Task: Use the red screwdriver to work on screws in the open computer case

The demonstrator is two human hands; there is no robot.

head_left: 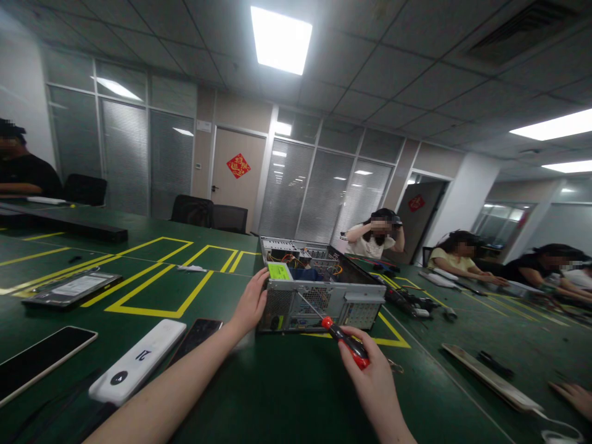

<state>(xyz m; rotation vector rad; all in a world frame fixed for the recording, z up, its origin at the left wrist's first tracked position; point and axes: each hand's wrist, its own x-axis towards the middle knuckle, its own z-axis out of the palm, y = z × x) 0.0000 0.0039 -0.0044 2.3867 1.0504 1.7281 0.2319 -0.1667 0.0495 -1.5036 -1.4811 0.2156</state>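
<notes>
An open computer case [337,293] lies in front of me, its rear panel with vents and ports facing me. Wires and a power supply with a yellow-green label [280,271] show inside it. My left hand [252,301] grips the case at its left rear corner, with some fingertips hidden. My right hand [372,370] is closed around the red-and-black handle of a screwdriver [345,342]. Its thin shaft points up and left, with the tip at the upper left of the rear panel; I cannot tell whether it sits in a screw.
On the green table [287,388] with yellow tape lie a hard drive [74,287], a white device marked 21 [139,361] and phones [44,357]. Dark cables [416,302] lie to the right, near another phone [493,376]. Several people sit around; a person's hand [573,394] shows at right.
</notes>
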